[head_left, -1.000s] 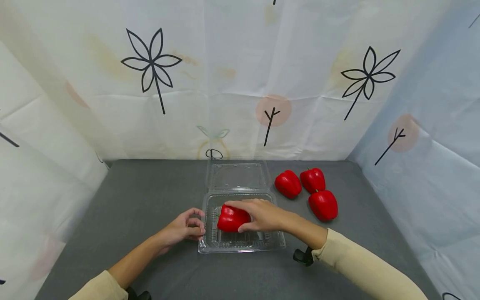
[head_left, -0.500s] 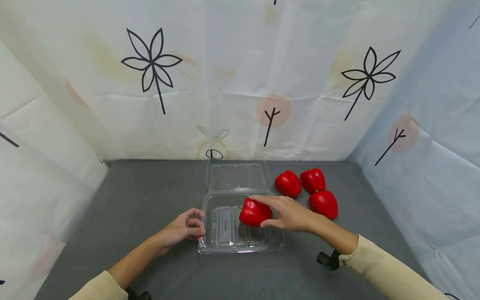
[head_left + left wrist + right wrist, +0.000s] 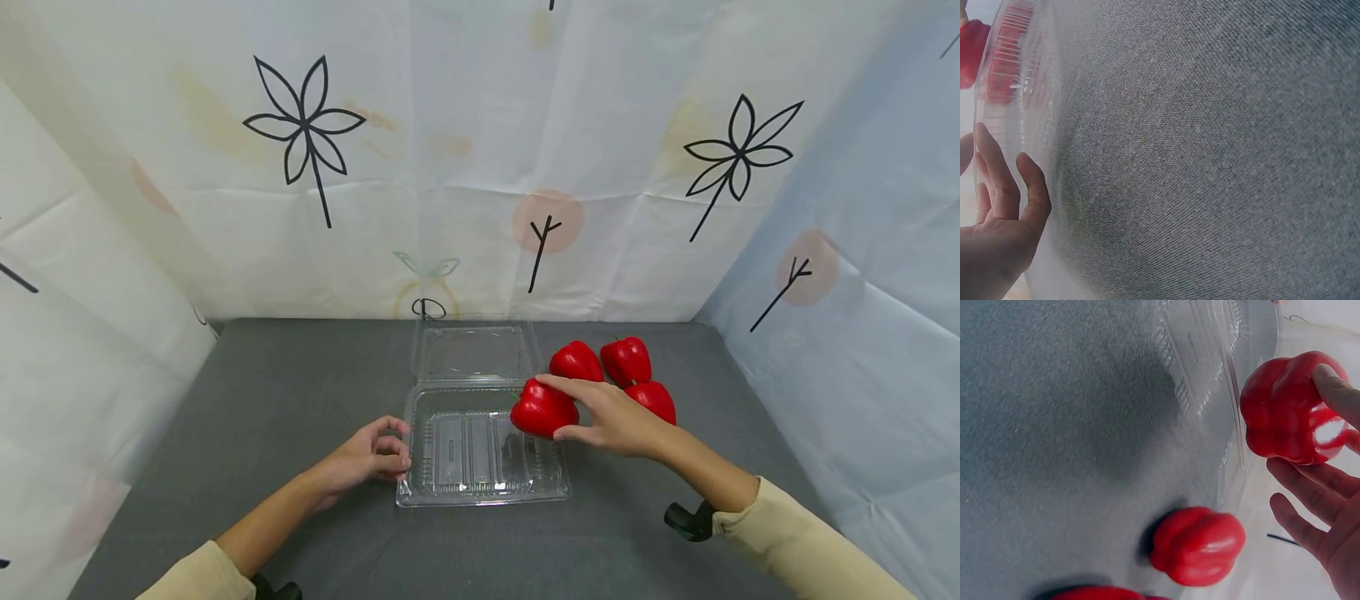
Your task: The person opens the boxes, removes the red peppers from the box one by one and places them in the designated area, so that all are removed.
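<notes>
My right hand [image 3: 617,415] grips a red bell pepper [image 3: 543,408], thumb on one side and fingers on the other. It is held up over the right edge of the clear plastic clamshell container [image 3: 450,502]; the right wrist view shows this pepper [image 3: 1288,406] well above the table. The container lies with its lid [image 3: 476,352] folded back, and no pepper rests in its base. At its left rim is my left hand [image 3: 369,454], fingers bent and fingertips holding the edge. In the left wrist view the left hand [image 3: 1007,219] has its fingertips against the clear side.
Several red items stand to the right: a bell pepper [image 3: 576,360] beside the lid, another pepper [image 3: 626,360] behind, and a third pepper [image 3: 654,400] partly hidden by the right hand. The grey table [image 3: 315,367] ends at a patterned cloth backdrop [image 3: 465,167].
My right hand has lifted the bell pepper out of the container's base and carried it right and up, towards the other peppers. The left hand has stayed at the rim.
</notes>
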Demonstrator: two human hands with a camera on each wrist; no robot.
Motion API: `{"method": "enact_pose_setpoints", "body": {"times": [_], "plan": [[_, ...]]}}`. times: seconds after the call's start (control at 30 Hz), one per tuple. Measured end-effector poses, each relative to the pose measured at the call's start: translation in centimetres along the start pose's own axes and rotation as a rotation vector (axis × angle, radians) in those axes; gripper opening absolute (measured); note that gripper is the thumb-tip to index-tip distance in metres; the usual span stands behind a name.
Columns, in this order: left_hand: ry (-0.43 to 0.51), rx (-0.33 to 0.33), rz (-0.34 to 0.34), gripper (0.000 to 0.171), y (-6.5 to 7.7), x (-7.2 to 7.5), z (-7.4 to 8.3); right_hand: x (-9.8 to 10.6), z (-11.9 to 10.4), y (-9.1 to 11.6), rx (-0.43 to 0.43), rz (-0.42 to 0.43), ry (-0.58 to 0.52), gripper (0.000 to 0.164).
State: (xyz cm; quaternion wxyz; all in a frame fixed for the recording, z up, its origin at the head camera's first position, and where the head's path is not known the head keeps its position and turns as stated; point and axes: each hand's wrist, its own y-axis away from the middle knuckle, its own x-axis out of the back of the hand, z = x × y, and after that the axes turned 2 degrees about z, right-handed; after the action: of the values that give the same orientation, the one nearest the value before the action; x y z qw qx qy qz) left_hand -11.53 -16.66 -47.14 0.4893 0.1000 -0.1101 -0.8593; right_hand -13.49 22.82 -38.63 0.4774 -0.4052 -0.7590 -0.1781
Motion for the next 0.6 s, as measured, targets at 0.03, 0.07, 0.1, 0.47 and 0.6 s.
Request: {"method": "enact_pose_setpoints", "body": {"times": [0.03,0.07,0.1,0.47,0.6], "plan": [[0.002,-0.002,-0.002,0.045,0.0,0.0,0.0,0.1,0.1,0.1,0.001,0.005,0.005,0.082],[0.004,-0.003,-0.003,0.045,0.1,0.0,0.0,0.2,0.2,0.3,0.003,0.009,0.010,0.082],[0.006,-0.002,-0.001,0.046,0.1,0.0,0.1,0.2,0.4,0.4,0.004,0.012,0.013,0.082],[0.006,0.000,0.007,0.046,0.1,-0.1,0.1,0.7,1.6,2.0,-0.026,0.087,0.028,0.080],[0.005,-0.003,0.004,0.046,0.0,0.0,0.0,0.9,2.3,2.8,-0.042,0.120,0.041,0.080]]}}
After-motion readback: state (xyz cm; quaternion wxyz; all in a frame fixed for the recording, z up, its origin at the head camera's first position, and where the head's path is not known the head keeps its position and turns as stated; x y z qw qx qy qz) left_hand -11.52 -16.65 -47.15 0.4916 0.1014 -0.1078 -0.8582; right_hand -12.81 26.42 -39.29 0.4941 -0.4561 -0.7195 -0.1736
